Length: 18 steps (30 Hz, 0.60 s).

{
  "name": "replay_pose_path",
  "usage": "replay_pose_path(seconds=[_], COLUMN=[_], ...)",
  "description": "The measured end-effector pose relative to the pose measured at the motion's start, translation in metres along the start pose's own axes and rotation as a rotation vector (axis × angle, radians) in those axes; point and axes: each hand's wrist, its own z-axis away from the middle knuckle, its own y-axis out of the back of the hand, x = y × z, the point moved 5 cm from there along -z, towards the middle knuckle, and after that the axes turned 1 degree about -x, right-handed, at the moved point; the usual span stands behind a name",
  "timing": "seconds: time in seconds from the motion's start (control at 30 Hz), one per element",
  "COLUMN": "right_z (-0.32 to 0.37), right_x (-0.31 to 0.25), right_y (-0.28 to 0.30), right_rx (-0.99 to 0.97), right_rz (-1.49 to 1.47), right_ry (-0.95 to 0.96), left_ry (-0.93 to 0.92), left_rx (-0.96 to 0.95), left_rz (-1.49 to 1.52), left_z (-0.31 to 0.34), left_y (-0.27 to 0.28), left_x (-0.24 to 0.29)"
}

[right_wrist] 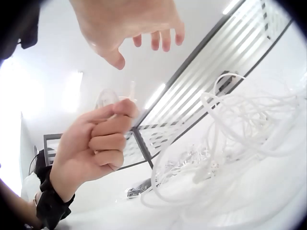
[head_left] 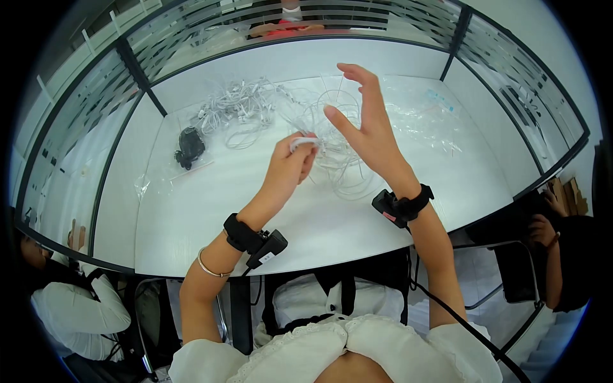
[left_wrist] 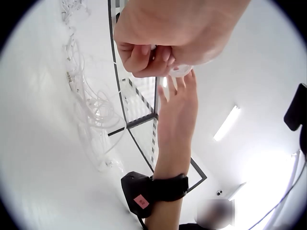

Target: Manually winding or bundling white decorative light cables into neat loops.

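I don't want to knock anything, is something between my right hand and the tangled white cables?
Nothing visible stands between the right hand and tangled white cables; the left hand is off to the side.

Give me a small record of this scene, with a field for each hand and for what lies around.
Left grip: curled fingers hold a small whitish item; exact kind unclear
Right grip: raised, fingers spread, holding nothing visible
Nearest the hands: loose tangle of white cables
Further left: heaped pile of white cables
Far left: black bundle
Right side: clear plastic
Surface: white table
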Motion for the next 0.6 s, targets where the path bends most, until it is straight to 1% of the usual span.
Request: replay_pose_path(seconds=[0.03, 0.07, 0.1, 0.13, 0.17, 0.2, 0.23, 0.27, 0.33, 0.4, 0.47, 0.53, 0.57, 0.6], right_z=[-0.001, -0.001, 0.002, 0.007, 0.013, 0.016, 0.019, 0.022, 0.023, 0.026, 0.031, 0.033, 0.034, 0.034], right_x=[-0.009, -0.016, -0.02, -0.026, -0.032, -0.035, -0.034, -0.028, -0.031, -0.032, -0.033, -0.033, -0.032, -0.034], right_y=[0.003, 0.002, -0.004, -0.011, -0.018, -0.025, -0.031, -0.035, -0.036, -0.04, -0.047, -0.052, -0.053, -0.054], right_rx=[-0.037, -0.076, -0.145, -0.223, -0.298, -0.37, -0.312, -0.313, -0.22, -0.258, -0.313, -0.314, -0.315, -0.32], right_rz=[0.007, 0.012, -0.06, 0.02, 0.1, 0.182, 0.164, 0.201, 0.182, 0.217, 0.31, 0.294, 0.286, 0.295], right_ry=[0.023, 0.045, 0.023, 0.054, 0.085, 0.114, 0.132, 0.12, 0.063, 0.083, 0.084, 0.03, 0.002, -0.004], left_ry=[0.012, -0.011, -0.035, -0.059, -0.136, -0.141, -0.145, -0.149, -0.141, -0.14, -0.163, -0.186, -0.243, -0.251], left_rx=[0.082, 0.112, 0.144, 0.178, 0.187, 0.216, 0.242, 0.263, 0.25, 0.258, 0.319, 0.401, 0.394, 0.393], left_rz=[0.018, 0.016, 0.013, 0.01, -0.011, -0.005, 0.001, 0.008, 0.001, 0.032, 0.051, 0.073, 0.065, 0.058], left_z=[-0.001, -0.003, -0.004, -0.004, -0.004, -0.004, -0.005, -0.005, -0.005, -0.006, -0.004, -0.005, -0.004, -0.003], left_y=[0.005, 0.008, 0.011, 0.015, 0.016, 0.018, 0.019, 0.02, 0.022, 0.023, 0.023, 0.021, 0.019, 0.019], left_x=[0.001, 0.002, 0.002, 0.002, 0.003, 0.003, 0.004, 0.004, 0.001, -0.001, 0.001, 0.0, 0.002, 0.004])
